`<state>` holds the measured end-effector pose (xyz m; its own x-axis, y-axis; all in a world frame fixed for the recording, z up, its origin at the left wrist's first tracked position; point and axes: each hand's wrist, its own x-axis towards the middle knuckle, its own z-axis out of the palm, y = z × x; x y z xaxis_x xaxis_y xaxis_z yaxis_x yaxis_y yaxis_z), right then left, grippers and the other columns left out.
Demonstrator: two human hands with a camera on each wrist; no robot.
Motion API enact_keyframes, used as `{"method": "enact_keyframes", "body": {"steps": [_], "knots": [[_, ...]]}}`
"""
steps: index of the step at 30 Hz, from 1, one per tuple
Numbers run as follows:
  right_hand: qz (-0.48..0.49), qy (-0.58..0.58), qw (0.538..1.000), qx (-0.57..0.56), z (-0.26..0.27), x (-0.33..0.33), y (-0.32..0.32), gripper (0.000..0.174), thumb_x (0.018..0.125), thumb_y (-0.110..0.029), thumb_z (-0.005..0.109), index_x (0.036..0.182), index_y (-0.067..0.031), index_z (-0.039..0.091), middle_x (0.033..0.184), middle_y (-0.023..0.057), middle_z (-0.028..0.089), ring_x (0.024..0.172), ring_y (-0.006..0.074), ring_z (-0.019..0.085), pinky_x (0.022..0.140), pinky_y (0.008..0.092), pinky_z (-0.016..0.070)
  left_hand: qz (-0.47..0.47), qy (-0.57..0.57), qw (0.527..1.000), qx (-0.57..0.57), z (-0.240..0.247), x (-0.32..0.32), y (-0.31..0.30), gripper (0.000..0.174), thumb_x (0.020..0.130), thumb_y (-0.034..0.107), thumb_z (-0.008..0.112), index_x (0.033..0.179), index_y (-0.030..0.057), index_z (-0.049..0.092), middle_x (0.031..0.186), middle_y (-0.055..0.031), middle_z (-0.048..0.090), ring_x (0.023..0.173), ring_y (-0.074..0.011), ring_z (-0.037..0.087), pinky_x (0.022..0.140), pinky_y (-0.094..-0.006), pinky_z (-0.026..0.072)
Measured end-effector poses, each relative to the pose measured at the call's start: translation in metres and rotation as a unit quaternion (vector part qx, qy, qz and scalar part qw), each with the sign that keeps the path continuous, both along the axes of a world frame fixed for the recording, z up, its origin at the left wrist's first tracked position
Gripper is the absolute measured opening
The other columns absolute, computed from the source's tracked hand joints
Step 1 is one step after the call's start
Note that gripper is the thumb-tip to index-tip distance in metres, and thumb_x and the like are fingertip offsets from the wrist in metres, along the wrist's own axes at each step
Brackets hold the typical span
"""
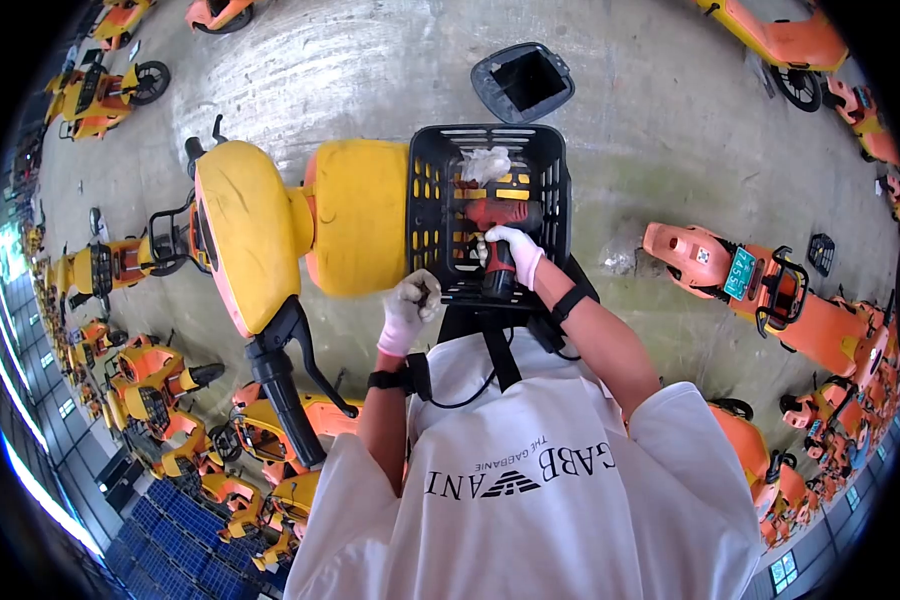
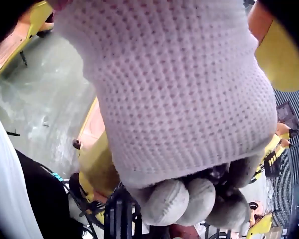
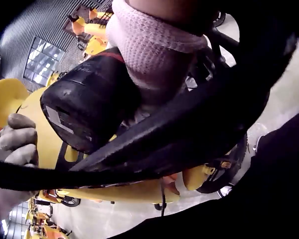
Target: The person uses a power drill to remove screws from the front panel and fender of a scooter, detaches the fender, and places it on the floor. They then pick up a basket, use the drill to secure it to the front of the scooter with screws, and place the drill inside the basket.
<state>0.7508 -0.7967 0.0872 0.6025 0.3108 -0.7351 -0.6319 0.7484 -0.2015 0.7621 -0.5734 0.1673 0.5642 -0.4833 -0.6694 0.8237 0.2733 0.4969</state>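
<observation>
My right hand [image 1: 515,250], in a white knit glove, grips the handle of a red and black cordless drill [image 1: 497,213] inside the black basket [image 1: 560,150]. The drill's black battery end [image 3: 82,99] points toward the person and looms large in the right wrist view. To the left of the basket's near corner, my gloved left hand [image 1: 410,305] is curled with its palm side up. Small dark shiny metal pieces [image 2: 219,173] show between its grey-coated fingers [image 2: 168,201]; their exact kind is hidden by the fingers.
A crumpled white plastic bag [image 1: 485,164] lies in the basket. The basket adjoins the scooter's yellow front panel [image 1: 360,215], with a handlebar grip [image 1: 288,405] at the person's left. A black lid-like part [image 1: 490,80] lies on the floor beyond. Several scooters stand around, one orange [image 1: 690,258] to the right.
</observation>
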Motion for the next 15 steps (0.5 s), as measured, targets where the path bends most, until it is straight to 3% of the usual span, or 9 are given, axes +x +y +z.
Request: {"method": "enact_keyframes", "body": {"steps": [8, 11, 15], "knots": [[-0.004, 0.013, 1.000, 0.006, 0.002, 0.001, 0.001, 0.015, 0.072, -0.012, 0.058, 0.085, -0.0049, 0.056, 0.072, 0.0058, 0.059, 0.062, 0.0199, 0.059, 0.058, 0.0323, 0.0494, -0.049, 0.007, 0.999, 0.021, -0.006, 0.011, 0.002, 0.032, 0.082, 0.034, 0.048, 0.070, 0.0046, 0.051, 0.049, 0.0005, 0.034, 0.039, -0.0101, 0.031, 0.037, -0.0247, 0.0250], [0.003, 0.017, 1.000, -0.016, 0.004, 0.002, 0.003, 0.015, 0.072, -0.011, 0.058, 0.086, -0.0047, 0.056, 0.072, 0.0061, 0.059, 0.062, 0.0200, 0.059, 0.059, 0.0319, 0.0494, -0.110, 0.012, 0.975, 0.190, -0.003, 0.009, -0.008, 0.034, 0.088, 0.034, 0.048, 0.065, 0.0091, 0.048, 0.046, 0.0057, 0.026, 0.036, -0.0062, 0.026, 0.036, -0.0222, 0.0200], [-0.008, -0.007, 1.000, -0.009, 0.006, 0.000, 0.006, 0.016, 0.072, -0.011, 0.057, 0.087, -0.0046, 0.057, 0.072, 0.0065, 0.059, 0.062, 0.0201, 0.059, 0.059, 0.0317, 0.0495, -0.130, 0.042, 0.962, 0.236, 0.000, 0.006, -0.011, 0.034, 0.087, 0.035, 0.050, 0.064, 0.0102, 0.047, 0.047, 0.0069, 0.026, 0.037, -0.0054, 0.025, 0.036, -0.0223, 0.0193]]}}
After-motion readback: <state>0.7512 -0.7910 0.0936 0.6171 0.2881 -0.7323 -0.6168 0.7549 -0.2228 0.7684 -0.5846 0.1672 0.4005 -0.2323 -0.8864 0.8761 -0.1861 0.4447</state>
